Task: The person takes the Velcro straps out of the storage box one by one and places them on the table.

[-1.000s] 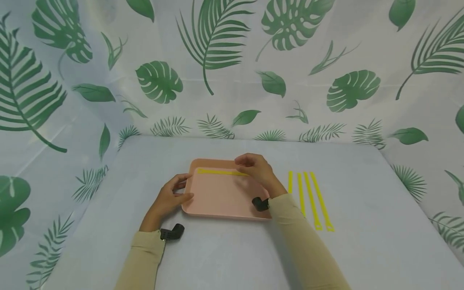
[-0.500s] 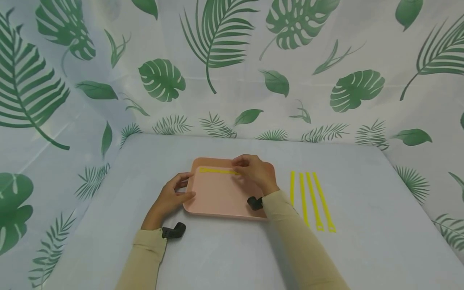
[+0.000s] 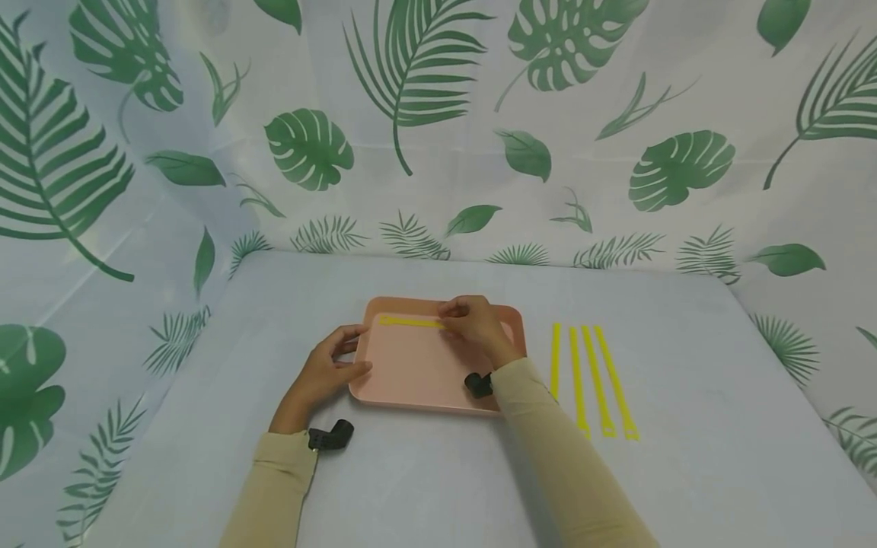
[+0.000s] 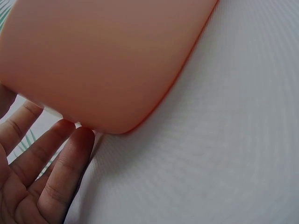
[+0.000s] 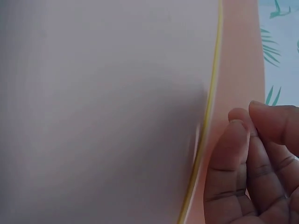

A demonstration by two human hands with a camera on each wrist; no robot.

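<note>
A shallow pink tray (image 3: 411, 373) lies on the white table. My left hand (image 3: 330, 365) holds its left edge, the thumb over the rim and the other fingers along the outside. In the left wrist view its fingertips (image 4: 81, 135) meet the tray's edge. One long yellow strip (image 3: 411, 322) with a wider left end lies along the tray's far side. My right hand (image 3: 476, 323) is over that side, loosely curled, and hides the strip's right end in the head view. In the right wrist view the yellow strip (image 5: 212, 88) runs beside the fingers, with nothing visible between them.
Several more yellow strips (image 3: 594, 380) lie roughly side by side on the table right of the tray, their wider, notched ends toward the front. The right sleeve (image 3: 569, 457) passes close to them. A leaf-print cloth (image 3: 438, 152) rises behind the table.
My right hand has moved a little left along the tray's far side, covering more of the strip's right part. The left hand stays at the tray's edge. The head view has shifted slightly.
</note>
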